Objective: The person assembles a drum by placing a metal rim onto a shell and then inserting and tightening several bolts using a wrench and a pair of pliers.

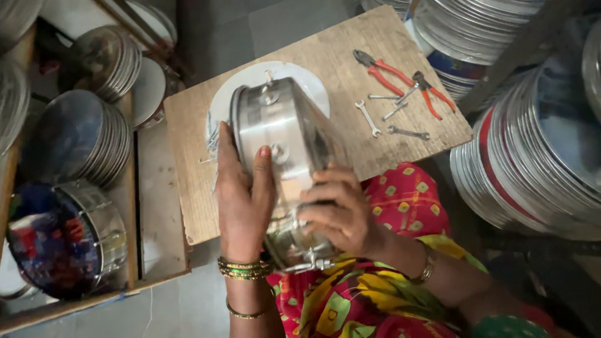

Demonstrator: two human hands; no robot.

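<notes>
Above the front edge of a bare plywood board (325,56), a shiny round steel drum shell (285,150) with small tension lugs on its wall was held on edge between both hands. Its curved side faced the camera, and its lower end hung over the person's lap, where a bright red and yellow patterned cloth (407,200) showed. The left hand (241,200) lay flat against the shell's left side, fingers stretched up along the rim and thumb pressed on the polished wall beside a lug. Green and gold bangles (244,269) ringed that wrist. The right hand (338,213) curled around the shell's right side, fingers bent and closed over the metal, so the drum sat clamped between the two palms, tilted a little to the right.

Behind the shell, a flat white round disc (250,81) rested on the board, partly hidden by it. Farther right on the board lay two red-handled pliers (400,78), crossing near their handles, and a few small grey steel spanners (388,122) scattered just beside them.

Left of the board stood stacks of similar steel-rimmed round frames (94,131), and one drum with a dark blue and red patterned skin (50,244). Tall stacks of thin silver hoops (532,150) filled the right side.
</notes>
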